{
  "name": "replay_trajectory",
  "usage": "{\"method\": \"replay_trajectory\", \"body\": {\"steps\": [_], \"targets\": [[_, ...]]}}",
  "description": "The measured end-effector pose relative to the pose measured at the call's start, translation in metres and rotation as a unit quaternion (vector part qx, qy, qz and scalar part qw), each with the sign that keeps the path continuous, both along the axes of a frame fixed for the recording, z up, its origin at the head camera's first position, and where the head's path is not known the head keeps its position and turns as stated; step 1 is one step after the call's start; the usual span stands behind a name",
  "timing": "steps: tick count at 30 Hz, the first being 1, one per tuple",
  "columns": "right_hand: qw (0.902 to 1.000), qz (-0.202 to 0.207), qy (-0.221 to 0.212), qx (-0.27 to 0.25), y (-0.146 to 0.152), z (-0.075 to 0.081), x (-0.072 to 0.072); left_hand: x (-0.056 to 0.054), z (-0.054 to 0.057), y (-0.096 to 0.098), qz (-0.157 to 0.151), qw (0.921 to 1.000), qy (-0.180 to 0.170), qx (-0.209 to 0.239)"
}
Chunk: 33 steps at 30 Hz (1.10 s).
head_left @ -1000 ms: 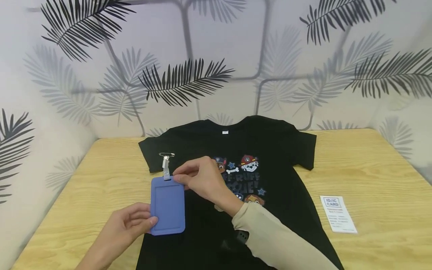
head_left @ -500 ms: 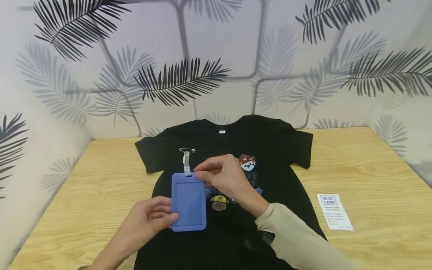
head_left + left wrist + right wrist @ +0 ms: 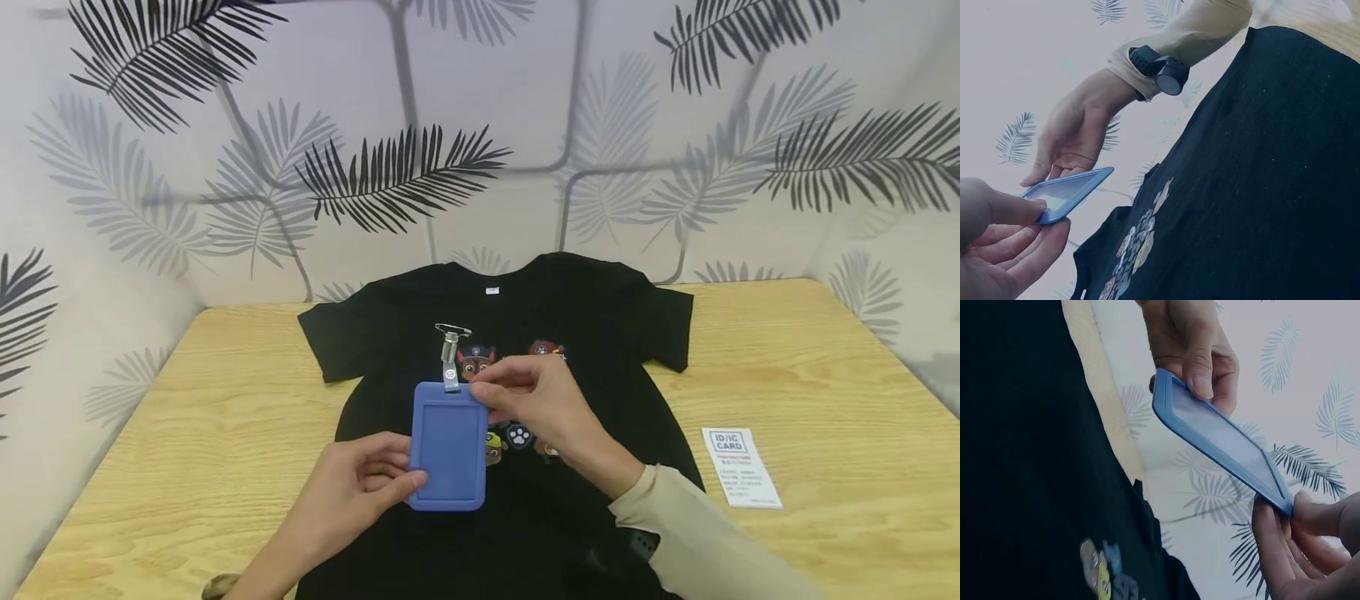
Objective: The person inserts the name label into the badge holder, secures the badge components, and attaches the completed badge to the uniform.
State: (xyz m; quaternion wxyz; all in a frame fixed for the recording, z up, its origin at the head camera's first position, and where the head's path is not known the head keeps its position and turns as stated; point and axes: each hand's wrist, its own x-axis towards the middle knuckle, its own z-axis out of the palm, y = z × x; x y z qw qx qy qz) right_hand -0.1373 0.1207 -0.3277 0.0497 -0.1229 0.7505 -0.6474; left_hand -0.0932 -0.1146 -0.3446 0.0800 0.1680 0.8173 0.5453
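A blue badge holder (image 3: 452,450) is held upright above the black T-shirt (image 3: 420,550) in the head view. From its top slot rises a clear strap with a metal clip and safety pin (image 3: 452,343). My left hand (image 3: 360,492) pinches the holder's lower left edge, thumb on the front face. The upper right corner is pinched by my right hand (image 3: 543,408), between thumb and fingers. Both wrist views show the badge holder (image 3: 1222,440) from the side, gripped at opposite ends. The shirt lies spread flat, its cartoon dog print partly hidden behind holder and right hand.
A white paper card printed "ID/IC CARD" (image 3: 741,468) lies right of the shirt on the wooden table (image 3: 825,375). Behind the table's far edge stands a wall covering with leaf patterns (image 3: 480,125). A black wrist camera (image 3: 1169,75) sits on the right wrist.
Both hands have moved right with the badge holder, from the shirt's left side to in front of its print. Their grips look the same. The card and shirt have stayed put.
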Motion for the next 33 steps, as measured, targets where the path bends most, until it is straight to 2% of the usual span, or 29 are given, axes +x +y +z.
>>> {"method": "replay_trajectory", "body": {"steps": [7, 12, 16, 19, 27, 33], "targets": [[0.9996, 0.021, -0.019, 0.005, 0.02, -0.009, 0.006, -0.001, -0.006, 0.012, -0.016, 0.9979, 0.063, 0.007], [0.9985, 0.024, -0.027, -0.041, 0.029, -0.012, 0.01, -0.002, -0.008, 0.02, -0.024, 0.9928, 0.116, 0.017], [0.9968, 0.014, -0.032, -0.071, 0.035, -0.015, 0.013, -0.004, -0.009, 0.025, -0.035, 0.989, 0.141, 0.027], [0.9959, 0.018, -0.033, -0.083, 0.04, -0.017, 0.015, -0.004, -0.01, 0.026, -0.037, 0.9889, 0.141, 0.027], [0.9971, 0.038, -0.027, -0.06, 0.047, -0.02, 0.019, -0.006, -0.013, 0.029, -0.039, 0.9893, 0.136, 0.036], [0.9982, 0.014, 0.004, -0.058, 0.046, -0.016, 0.021, -0.01, -0.016, 0.032, -0.042, 0.9907, 0.125, 0.034]]}}
